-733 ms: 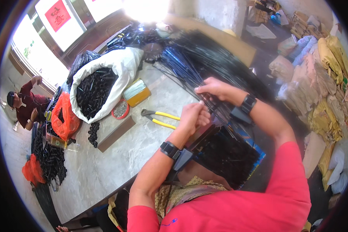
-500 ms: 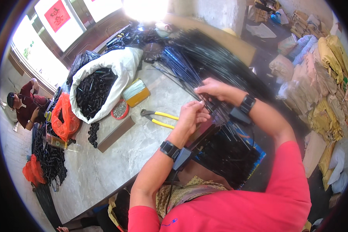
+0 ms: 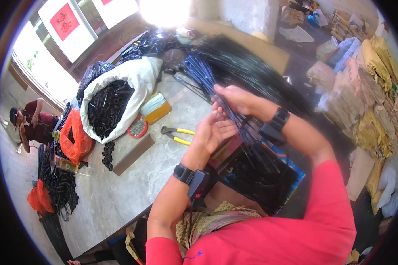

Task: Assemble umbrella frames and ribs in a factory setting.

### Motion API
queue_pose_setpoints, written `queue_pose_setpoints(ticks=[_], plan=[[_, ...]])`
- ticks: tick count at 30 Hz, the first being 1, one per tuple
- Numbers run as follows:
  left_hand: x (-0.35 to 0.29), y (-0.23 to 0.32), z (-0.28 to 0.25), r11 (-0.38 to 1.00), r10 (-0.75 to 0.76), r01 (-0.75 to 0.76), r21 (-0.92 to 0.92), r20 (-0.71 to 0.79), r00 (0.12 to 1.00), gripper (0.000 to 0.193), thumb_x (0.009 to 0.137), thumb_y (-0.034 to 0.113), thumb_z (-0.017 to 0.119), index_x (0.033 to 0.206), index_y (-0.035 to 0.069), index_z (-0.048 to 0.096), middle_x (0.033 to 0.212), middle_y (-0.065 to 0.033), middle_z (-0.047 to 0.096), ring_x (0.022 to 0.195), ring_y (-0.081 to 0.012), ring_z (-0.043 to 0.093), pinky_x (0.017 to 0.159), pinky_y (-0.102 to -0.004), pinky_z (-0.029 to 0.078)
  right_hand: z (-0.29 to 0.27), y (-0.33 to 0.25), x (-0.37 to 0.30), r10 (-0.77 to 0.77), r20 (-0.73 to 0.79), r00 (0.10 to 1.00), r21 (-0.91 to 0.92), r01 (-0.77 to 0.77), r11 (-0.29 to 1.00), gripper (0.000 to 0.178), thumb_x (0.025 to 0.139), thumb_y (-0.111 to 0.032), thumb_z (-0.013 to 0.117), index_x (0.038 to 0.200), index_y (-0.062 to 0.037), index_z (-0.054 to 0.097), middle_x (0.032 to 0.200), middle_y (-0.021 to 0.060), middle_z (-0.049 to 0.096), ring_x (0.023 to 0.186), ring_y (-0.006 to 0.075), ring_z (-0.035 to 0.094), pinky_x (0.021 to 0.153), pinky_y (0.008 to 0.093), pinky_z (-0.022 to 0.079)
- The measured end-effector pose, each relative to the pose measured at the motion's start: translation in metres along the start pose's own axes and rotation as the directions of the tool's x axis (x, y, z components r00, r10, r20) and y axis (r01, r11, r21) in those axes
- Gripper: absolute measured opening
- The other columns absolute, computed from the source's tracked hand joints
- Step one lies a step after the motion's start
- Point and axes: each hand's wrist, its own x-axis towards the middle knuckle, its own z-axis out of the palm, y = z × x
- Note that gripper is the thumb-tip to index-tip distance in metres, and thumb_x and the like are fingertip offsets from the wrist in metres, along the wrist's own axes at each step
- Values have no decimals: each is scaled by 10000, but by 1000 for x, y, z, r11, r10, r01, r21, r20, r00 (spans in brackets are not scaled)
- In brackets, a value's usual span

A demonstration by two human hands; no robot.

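A bundle of thin black rods [image 3: 227,106] slants across the table's right edge, and my right hand [image 3: 235,100] is closed round it. Just left of the bundle is my left hand [image 3: 213,131], palm turned up and fingers stretched out; its fingertips come close to the rods, and I cannot tell whether they touch. Yellow-handled cutting pliers [image 3: 177,134] lie on the grey table left of that hand. Below the hands a box [image 3: 292,192] with a blue rim holds a mass of black pieces, partly behind the bundle.
A white sack [image 3: 152,70] of short black tubes stands on the table [image 3: 119,198]. Near it are a red dish [image 3: 137,126] of small metal bits, a yellow box [image 3: 157,112], a brown bar [image 3: 133,155] and a red plastic bag [image 3: 76,140]. Long black rods [image 3: 252,66] lie beyond. Someone sits far left.
My left hand has gone from curled fingers at the rods to an opened palm, a little lower left. The right hand has shifted slightly up and left with the bundle.
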Motion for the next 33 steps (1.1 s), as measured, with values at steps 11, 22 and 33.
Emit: queue_pose_setpoints(ticks=[11, 22, 33], plan=[[-27, 38, -27, 996, -4, 0, -94, -37, 999, 274, 1049, 232, 462, 1155, -13, 523, 783, -9, 508, 571, -86, 384, 461, -235, 309, 10, 30, 27, -711, 272, 648, -957, 260, -130, 300, 919, -326, 616, 885, -32, 667, 863, 147, 621, 806, 290, 618, 684, 410, 514], [-111, 63, -30, 1000, -10, 11, 9, -84, 996, 175, 1039, 192, 470, 996, 27, 510, 648, 43, 364, 479, -54, 303, 398, -219, 279, -17, 29, 76, -532, 434, 728, -847, 128, -516, 450, 863, -121, 513, 1294, -6, 573, 1460, 177, 484, 1347, 295, 463, 1069, 451, 374], [-296, 83, -16, 918, 326, -260, 298, -195, 925, 170, 1033, 199, 509, 978, 44, 552, 623, 50, 360, 451, -30, 301, 369, -191, 243, 17, -19, 78, -404, 135, 905, -917, -40, -397, 247, 811, -159, 634, 1039, -79, 685, 1209, 148, 614, 1206, 304, 551, 938, 459, 419]])
